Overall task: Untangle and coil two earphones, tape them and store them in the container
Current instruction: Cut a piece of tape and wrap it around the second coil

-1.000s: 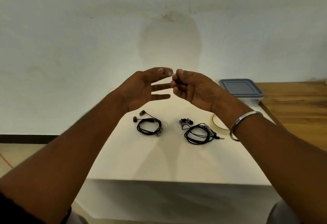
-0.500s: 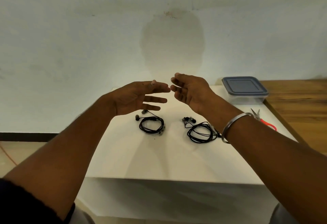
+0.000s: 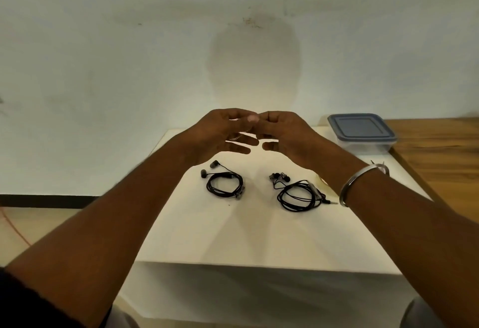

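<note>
Warm, rather dim light comes from behind the person, throwing a soft head-shaped shadow on the wall point(image 3: 103, 68) ahead and faint fanned shadows across the white table point(image 3: 233, 244). The left hand point(image 3: 220, 133) and right hand point(image 3: 285, 130) are softened by motion blur. The wide lens bends straight lines near the edges of the view.
</note>
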